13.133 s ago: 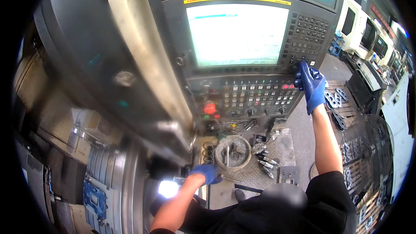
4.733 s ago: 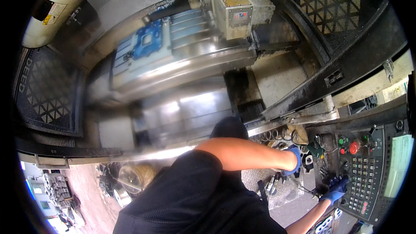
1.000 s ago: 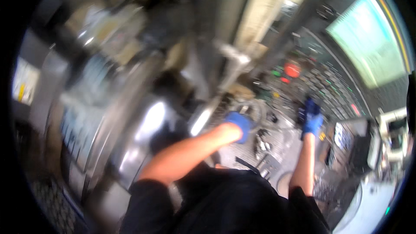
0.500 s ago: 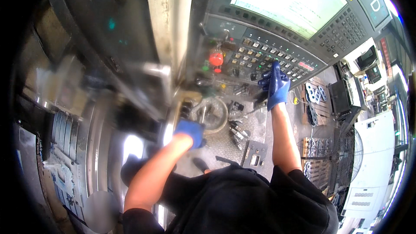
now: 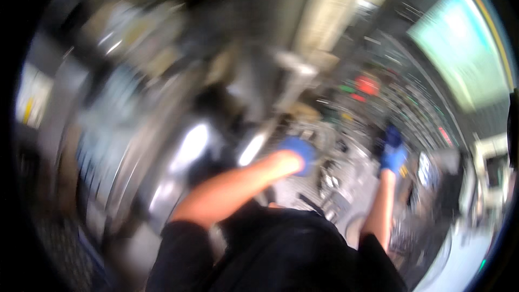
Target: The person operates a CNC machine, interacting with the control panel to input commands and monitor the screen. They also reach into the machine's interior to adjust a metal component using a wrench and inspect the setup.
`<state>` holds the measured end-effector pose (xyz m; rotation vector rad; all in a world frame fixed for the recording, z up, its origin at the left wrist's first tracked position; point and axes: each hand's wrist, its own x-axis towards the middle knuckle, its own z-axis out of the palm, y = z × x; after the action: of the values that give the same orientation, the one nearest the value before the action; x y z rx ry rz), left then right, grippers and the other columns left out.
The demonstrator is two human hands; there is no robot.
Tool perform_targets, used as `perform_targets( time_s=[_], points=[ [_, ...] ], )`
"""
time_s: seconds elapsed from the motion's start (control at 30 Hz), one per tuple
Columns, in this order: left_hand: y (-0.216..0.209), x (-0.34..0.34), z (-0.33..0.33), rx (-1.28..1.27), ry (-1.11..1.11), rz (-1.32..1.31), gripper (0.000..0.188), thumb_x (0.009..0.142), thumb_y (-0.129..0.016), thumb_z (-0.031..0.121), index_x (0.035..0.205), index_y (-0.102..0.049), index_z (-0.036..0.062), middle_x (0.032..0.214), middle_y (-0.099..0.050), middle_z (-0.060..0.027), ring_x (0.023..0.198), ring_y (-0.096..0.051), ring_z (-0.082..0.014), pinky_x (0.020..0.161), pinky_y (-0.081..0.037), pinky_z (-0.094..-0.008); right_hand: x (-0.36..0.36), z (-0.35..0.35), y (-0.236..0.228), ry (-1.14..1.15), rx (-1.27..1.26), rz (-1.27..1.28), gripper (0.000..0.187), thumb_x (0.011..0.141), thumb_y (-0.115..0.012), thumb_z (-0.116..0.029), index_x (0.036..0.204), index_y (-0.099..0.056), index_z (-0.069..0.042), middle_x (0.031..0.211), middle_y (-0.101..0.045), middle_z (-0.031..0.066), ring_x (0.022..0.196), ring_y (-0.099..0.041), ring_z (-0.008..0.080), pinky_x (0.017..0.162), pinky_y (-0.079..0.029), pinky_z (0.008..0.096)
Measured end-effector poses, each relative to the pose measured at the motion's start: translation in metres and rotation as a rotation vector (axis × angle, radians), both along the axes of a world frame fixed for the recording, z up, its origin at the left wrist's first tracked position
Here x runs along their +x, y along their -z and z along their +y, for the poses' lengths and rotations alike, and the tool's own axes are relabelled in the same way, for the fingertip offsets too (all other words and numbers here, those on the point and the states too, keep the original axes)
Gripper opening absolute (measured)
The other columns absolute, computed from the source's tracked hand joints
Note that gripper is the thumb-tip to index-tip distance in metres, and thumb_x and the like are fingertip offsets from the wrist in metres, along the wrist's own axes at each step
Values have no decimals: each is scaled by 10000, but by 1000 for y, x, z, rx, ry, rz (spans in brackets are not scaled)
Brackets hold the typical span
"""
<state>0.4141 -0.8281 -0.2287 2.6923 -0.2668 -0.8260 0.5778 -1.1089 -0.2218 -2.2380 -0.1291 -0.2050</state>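
Note:
The whole picture is smeared by motion. My left hand, in a blue glove, is over the cluttered metal surface beside the machine; its fingers are too blurred to make out. My right hand, in a blue glove with a darker palm side, is at the lower edge of the control panel. Blur hides how its fingers lie and whether they touch a button. A red knob stands out on the panel's left part. The bright screen is above the buttons.
To the left is the machine's interior, with grey metal walls and bright reflections. A pale upright post is between it and the panel. Small metal parts lie on the surface between my arms. A white cabinet is at the lower right.
My view has swung left, so the panel and screen now appear farther right and more of the machine's interior shows. My right hand has drawn back from the buttons toward the panel's lower edge.

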Motion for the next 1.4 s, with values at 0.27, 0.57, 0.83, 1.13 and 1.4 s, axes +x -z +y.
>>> perform_targets(
  time_s=[0.27, 0.57, 0.83, 1.13, 1.4],
  points=[
    [14, 36, -25, 160, 194, -53, 492, 796, -750, 458, 1248, -743, 263, 1320, -695, 7, 1190, -649, -231, 951, -511, -451, 69, -35, 25, -93, -138, -298, 513, 1041, -583, -414, 1238, -681, 49, 1047, -740, 148, 835, -646, 208, 755, -531, 382],
    [31, 53, -25, 150, 176, -68, 515, 811, -746, 492, 1274, -727, 267, 1318, -692, 0, 1193, -639, -252, 943, -502, -475, 99, -45, 38, 69, 169, 198, 441, 1046, -591, -341, 1243, -691, 41, 1064, -756, 125, 836, -650, 205, 721, -544, 357],
    [37, 55, -26, 129, 150, -45, 512, 803, -752, 467, 1273, -728, 265, 1315, -693, -6, 1192, -639, -254, 952, -499, -470, 63, -18, 8, 62, -236, -83, 470, 1044, -583, -368, 1177, -705, 66, 1094, -751, 205, 867, -681, 249, 800, -540, 382],
    [33, 54, -26, 137, 165, -75, 492, 801, -744, 421, 1259, -740, 242, 1324, -692, -9, 1189, -646, -249, 953, -503, -471, 81, -24, 25, 68, 193, 100, 460, 1003, -634, -455, 1037, -742, -9, 866, -729, 107, 676, -639, 207, 609, -514, 331],
    [35, 52, -26, 137, 164, -70, 484, 811, -737, 416, 1266, -737, 249, 1333, -688, 1, 1199, -643, -235, 952, -505, -464, 89, -34, 35, 37, 229, 137, 411, 1014, -629, -412, 1069, -741, -20, 886, -726, 77, 689, -641, 181, 601, -512, 314]
  ],
)
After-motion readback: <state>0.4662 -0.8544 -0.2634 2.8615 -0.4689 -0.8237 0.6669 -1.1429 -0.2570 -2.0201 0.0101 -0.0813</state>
